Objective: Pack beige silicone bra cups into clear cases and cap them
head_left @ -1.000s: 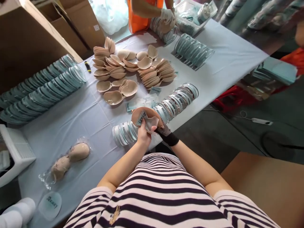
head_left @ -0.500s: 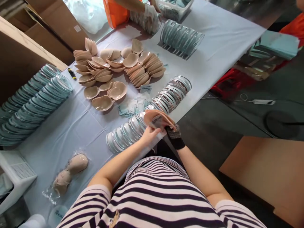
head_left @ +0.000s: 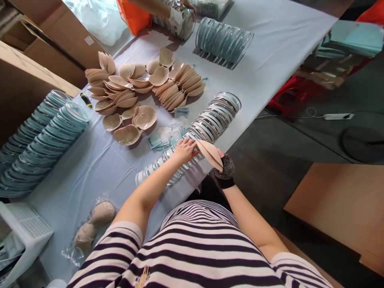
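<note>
My right hand (head_left: 224, 166), in a dark dotted glove with bare fingertips, grips a folded pair of beige bra cups (head_left: 210, 155) at the table's near edge. My bare left hand (head_left: 185, 151) is over a row of clear round plastic containers (head_left: 214, 116), fingers bent and thumb apart, close to the left tip of the cups. Whether its fingertips touch a container is hard to see. Behind the row lie small printed cards (head_left: 160, 138) and loose bra cups (head_left: 127, 134). Many more bra cups (head_left: 180, 88) are stacked farther back.
Stacked clear containers (head_left: 45, 140) line the left side. A bagged bra (head_left: 93, 226) lies near a white basket (head_left: 33, 224). Another person's gloved hand (head_left: 176, 20) handles containers at the back, beside another container row (head_left: 223, 42). A cardboard box (head_left: 339, 208) stands at right.
My left hand has left the bra cups' inner side and moved slightly left and up, over the container row. The cups have turned in my right hand, and the card no longer shows.
</note>
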